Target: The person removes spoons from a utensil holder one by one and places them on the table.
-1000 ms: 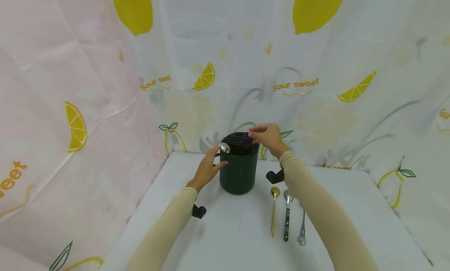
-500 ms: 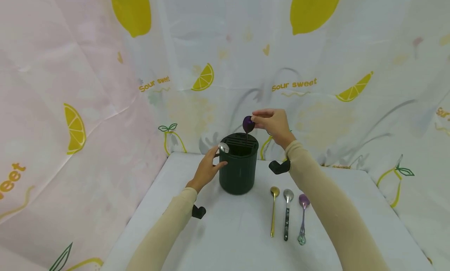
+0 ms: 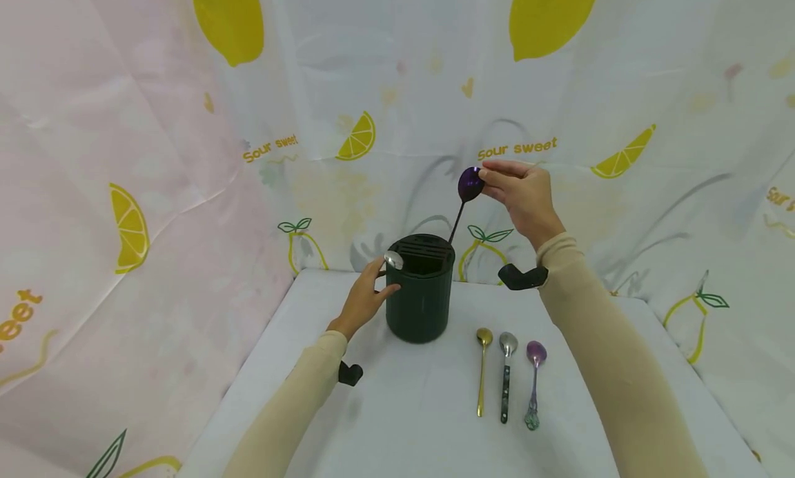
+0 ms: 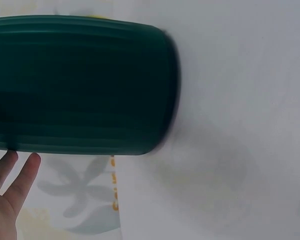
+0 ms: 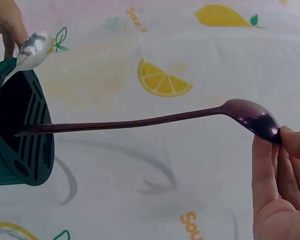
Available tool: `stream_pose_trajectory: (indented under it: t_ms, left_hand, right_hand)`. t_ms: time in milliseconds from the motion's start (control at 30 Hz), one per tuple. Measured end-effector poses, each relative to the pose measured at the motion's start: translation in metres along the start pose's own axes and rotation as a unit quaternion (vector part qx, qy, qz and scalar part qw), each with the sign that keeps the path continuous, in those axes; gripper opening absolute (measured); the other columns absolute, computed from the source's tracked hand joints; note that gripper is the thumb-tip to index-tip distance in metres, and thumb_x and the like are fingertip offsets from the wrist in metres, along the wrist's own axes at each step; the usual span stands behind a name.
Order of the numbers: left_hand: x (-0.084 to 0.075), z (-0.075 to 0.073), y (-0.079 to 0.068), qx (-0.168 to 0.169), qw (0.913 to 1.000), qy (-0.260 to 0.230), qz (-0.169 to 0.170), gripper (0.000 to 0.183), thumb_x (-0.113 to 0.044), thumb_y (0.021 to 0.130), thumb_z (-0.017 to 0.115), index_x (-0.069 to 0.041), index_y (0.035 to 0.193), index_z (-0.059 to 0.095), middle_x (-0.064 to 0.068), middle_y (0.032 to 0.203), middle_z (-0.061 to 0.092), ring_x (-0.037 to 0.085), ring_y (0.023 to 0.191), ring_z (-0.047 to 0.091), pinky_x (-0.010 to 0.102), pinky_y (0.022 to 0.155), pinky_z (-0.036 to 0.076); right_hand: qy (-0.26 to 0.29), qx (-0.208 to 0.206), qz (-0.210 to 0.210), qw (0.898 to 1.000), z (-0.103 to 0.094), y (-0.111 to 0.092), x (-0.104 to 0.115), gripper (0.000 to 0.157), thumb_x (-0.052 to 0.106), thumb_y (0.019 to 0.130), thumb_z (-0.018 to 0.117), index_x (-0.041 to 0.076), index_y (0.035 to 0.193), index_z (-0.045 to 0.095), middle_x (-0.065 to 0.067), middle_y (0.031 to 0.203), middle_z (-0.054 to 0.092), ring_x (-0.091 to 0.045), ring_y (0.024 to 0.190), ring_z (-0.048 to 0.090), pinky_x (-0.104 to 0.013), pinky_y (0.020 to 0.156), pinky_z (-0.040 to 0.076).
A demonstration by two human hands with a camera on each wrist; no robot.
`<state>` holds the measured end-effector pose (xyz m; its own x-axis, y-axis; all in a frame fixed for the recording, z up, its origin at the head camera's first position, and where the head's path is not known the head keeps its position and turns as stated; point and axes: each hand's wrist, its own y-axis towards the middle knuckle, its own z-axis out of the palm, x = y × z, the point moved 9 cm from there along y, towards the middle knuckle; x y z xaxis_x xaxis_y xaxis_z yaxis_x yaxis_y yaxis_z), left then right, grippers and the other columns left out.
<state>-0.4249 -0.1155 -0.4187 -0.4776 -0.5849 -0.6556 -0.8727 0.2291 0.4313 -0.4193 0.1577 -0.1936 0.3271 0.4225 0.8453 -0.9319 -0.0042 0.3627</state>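
My right hand (image 3: 522, 195) pinches a dark purple spoon (image 5: 140, 122) by the bowl, its handle slanting down to the top of the dark green utensil holder (image 3: 419, 305). In the right wrist view the handle's end overlaps the holder's opening; I cannot tell whether it is inside. My left hand (image 3: 363, 295) holds the holder's left side, thumb on the front and the other fingers farther back. A silver spoon (image 3: 394, 260) stands in the holder, bowl up, by the left fingers. In the left wrist view, straight fingers (image 4: 21, 182) touch the holder's side.
Right of the holder, a gold spoon (image 3: 482, 374), a silver spoon with a black spotted handle (image 3: 506, 381) and a light purple spoon with a greenish handle end (image 3: 535, 385) lie side by side on the white table (image 3: 404, 416). A lemon-print cloth (image 3: 385, 50) hangs behind.
My right hand has risen and moved right, drawing the dark purple spoon up from the holder so that its bowl and handle show. My left hand stays on the holder.
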Motion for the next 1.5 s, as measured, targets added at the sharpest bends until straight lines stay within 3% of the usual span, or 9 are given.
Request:
stream_pose_trajectory:
  t_ms: [233,533,967,1500]
  left_hand:
    - [-0.002,-0.003,-0.001,-0.007,0.9999,0.002,0.008,0.074,-0.031,0.092,0.068,-0.018,0.153,0.03,0.006,0.152,0.036,0.025,0.126,0.051,0.038,0.09,0.053]
    - [-0.003,-0.002,-0.001,-0.008,0.9998,0.006,0.017,0.073,-0.029,0.092,0.069,-0.017,0.153,0.031,0.008,0.152,0.036,0.026,0.125,0.052,0.038,0.09,0.053]
    - [-0.003,-0.002,0.0,-0.011,0.9993,0.006,0.034,0.072,-0.027,0.092,0.069,-0.015,0.153,0.032,0.01,0.15,0.038,0.027,0.124,0.053,0.039,0.09,0.053]
    - [-0.006,-0.003,-0.002,-0.019,0.9989,0.006,0.043,0.072,-0.025,0.092,0.07,-0.013,0.152,0.033,0.011,0.148,0.041,0.028,0.123,0.054,0.041,0.091,0.053]
  right_hand:
    - [0.021,-0.021,0.013,0.999,-0.029,-0.006,0.01,0.024,-0.012,0.08,0.073,-0.012,0.104,0.07,-0.015,0.096,0.07,-0.023,0.085,0.071,-0.033,0.08,0.057]
    - [0.042,-0.058,0.048,0.996,-0.086,-0.021,0.006,0.013,-0.013,0.082,0.07,-0.008,0.093,0.074,-0.014,0.092,0.071,-0.021,0.083,0.071,-0.03,0.081,0.056]
    - [0.068,-0.111,0.128,0.983,-0.163,-0.053,-0.023,0.017,-0.015,0.085,0.065,-0.003,0.083,0.076,-0.012,0.085,0.071,-0.019,0.077,0.072,-0.026,0.079,0.056]
    - [0.063,-0.127,0.214,0.966,-0.23,-0.09,-0.072,0.028,-0.016,0.09,0.057,0.0,0.078,0.076,-0.01,0.084,0.071,-0.016,0.08,0.071,-0.023,0.08,0.055]
